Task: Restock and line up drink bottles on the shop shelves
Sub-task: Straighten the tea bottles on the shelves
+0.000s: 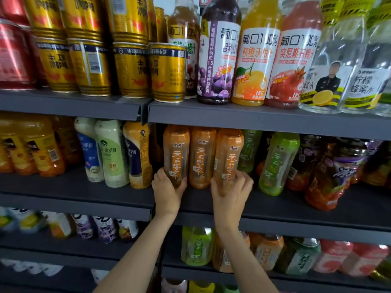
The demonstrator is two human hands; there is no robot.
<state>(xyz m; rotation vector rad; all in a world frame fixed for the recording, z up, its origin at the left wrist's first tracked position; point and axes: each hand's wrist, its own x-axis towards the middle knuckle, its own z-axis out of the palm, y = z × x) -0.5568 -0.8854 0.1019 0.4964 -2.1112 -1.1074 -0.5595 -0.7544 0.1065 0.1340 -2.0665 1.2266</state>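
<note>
Dark grey shop shelves (pixel 275 119) across the whole frame, four tiers in view, split by an upright seam near the centre. On the top tier, gold cans (pixel 131 68) stacked two high at upper left, red cans (pixel 12 56) at the far left edge, tall juice bottles (pixel 254 64) with white labels at upper centre and clear lemon-water bottles (pixel 338 66) at upper right. On the middle tier, orange drink bottles (pixel 40 149) at left, three milky bottles (pixel 112 153) beside them, then a row of three orange tea bottles at centre, a green tea bottle (pixel 277 163) just right of them, and darker fruit drinks (pixel 330 176) leaning at far right. On the lower tier, blurred small bottles at left and green, orange and pink bottles (pixel 296 256) at right. Two bare forearms up from the bottom centre of the frame. Left hand (pixel 167 189) wrapped round the base of the left orange tea bottle (pixel 176 153), fingers curled on it. Right hand (pixel 232 193) round the base of the right orange tea bottle (pixel 229 157), fingers clamped on its lower side. Middle orange tea bottle (pixel 202 157) upright between the two, touching both, untouched by either hand.
</note>
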